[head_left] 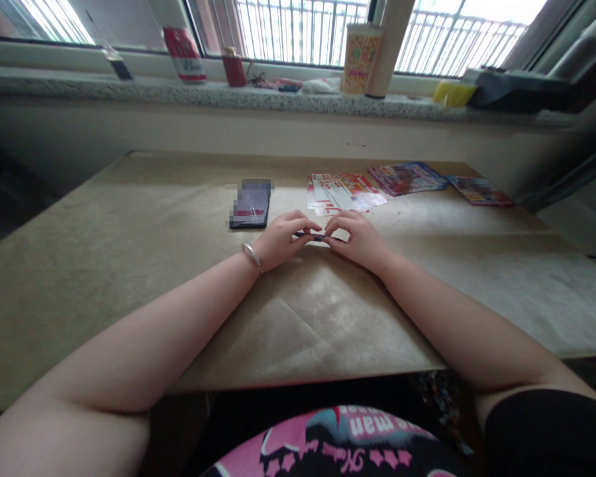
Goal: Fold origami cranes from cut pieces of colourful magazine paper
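Observation:
Both hands meet over the middle of the table, closed on one slim dark pen-like stick [318, 237] held roughly level. My left hand [288, 237], with a silver bangle [251, 254] at its wrist, pinches the stick's left part between thumb and fingers. My right hand [357, 240] pinches it farther right, the fingertips of both hands close together. Fingers hide much of the stick, so its exact kind does not show. Just beyond my left hand lies a phone [251, 204]. Red and white printed sheets [345, 192] are spread behind my right hand.
Colourful packets, one [407, 177] and another [479, 190], lie at the table's [104, 265] far right. The stone windowsill [144, 93] behind carries a red and white can [183, 54], a patterned paper cup [360, 58], a yellow block [453, 93] and small items.

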A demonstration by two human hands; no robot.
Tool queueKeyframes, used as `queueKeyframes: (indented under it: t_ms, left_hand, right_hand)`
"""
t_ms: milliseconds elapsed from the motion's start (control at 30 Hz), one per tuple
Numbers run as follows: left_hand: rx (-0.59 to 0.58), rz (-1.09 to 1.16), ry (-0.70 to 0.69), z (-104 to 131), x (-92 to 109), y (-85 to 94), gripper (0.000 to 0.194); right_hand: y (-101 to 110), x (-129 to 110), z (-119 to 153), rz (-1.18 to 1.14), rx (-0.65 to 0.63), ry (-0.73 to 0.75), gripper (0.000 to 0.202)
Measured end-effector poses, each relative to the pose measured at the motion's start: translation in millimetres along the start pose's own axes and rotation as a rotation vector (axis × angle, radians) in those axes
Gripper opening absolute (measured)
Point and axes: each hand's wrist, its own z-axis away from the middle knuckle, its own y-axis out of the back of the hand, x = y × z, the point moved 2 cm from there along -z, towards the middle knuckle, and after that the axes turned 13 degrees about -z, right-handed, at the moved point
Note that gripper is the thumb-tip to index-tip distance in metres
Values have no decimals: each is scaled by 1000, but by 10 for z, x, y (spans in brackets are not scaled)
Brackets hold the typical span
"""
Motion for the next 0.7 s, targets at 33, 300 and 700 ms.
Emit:
queueKeyframes:
  t_ms: [33,300,700]
  left_hand:
    - [23,-38,-21,0,15,11,13]
    - [-104,-267,-62,9,58,23,15]
    - [-208,-218,-162,29,98,10,20]
  right_hand:
    - [9,-15,0,28,2,24,2]
    - [25,-79,16,101,-198,25,11]
    - [51,18,18,268,-264,44,24]
